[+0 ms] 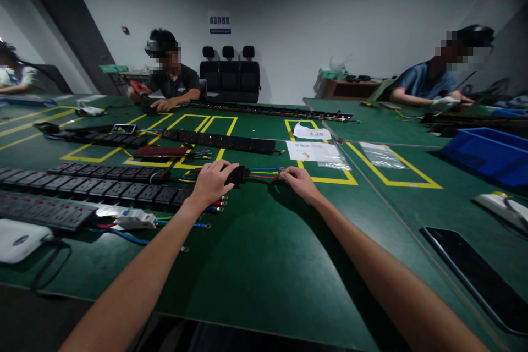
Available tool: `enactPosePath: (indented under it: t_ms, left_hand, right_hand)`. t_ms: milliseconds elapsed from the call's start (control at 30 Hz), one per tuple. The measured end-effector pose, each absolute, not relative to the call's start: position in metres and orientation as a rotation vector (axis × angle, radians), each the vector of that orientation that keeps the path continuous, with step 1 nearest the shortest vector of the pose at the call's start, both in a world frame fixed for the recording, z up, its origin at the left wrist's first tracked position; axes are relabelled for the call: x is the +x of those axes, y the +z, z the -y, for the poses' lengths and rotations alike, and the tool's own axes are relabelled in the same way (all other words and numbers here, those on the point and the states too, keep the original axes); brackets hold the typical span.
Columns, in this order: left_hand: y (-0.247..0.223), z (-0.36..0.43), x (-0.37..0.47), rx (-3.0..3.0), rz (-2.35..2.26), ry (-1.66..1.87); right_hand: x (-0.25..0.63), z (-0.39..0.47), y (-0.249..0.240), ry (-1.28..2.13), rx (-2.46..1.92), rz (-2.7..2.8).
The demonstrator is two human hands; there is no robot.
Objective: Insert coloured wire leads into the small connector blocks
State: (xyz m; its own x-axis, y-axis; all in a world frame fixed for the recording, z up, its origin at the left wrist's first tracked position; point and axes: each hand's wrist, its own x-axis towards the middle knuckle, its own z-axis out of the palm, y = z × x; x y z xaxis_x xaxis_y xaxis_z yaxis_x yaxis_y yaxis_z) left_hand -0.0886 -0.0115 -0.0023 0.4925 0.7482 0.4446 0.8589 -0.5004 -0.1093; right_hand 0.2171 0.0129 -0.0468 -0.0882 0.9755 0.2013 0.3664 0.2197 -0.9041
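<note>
My left hand (pixel 211 182) is wrapped over a small black plastic block (pixel 238 175), which looks like the end of a socket strip. Blue, yellow and red wires (pixel 264 177) run from that block to the right. At their far ends my right hand (pixel 300 181) pinches the wires, thumb against fingers, beside a ring terminal (pixel 281 169). The wires look fairly straight between my two hands. To the left of my left hand lie rows of black socket strips (pixel 119 190), some with coloured wires ending in ring terminals (pixel 223 206). My left palm hides part of the block.
A black phone (pixel 474 272) and a blue bin (pixel 490 157) are on the right. Paper sheets (pixel 311 151) lie ahead inside yellow tape outlines. A long black strip (pixel 223 141) lies beyond my hands. Co-workers (pixel 177 80) sit across the green table (pixel 264 269).
</note>
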Motion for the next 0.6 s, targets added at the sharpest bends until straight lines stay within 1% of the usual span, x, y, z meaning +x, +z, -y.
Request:
enactPosePath:
  t_ms: [367,600]
  left_hand:
    - [-0.0003,0.012,-0.0888,-2.427,1.356,-0.461]
    - [-0.0048,0.008,-0.0927,-2.491,1.308,-0.511]
  right_hand:
    - [0.2169,-0.0127,-0.0448,0.831,-1.313,1.649]
    - [0.2173,-0.013,-0.0452,0.821,-1.297,1.652]
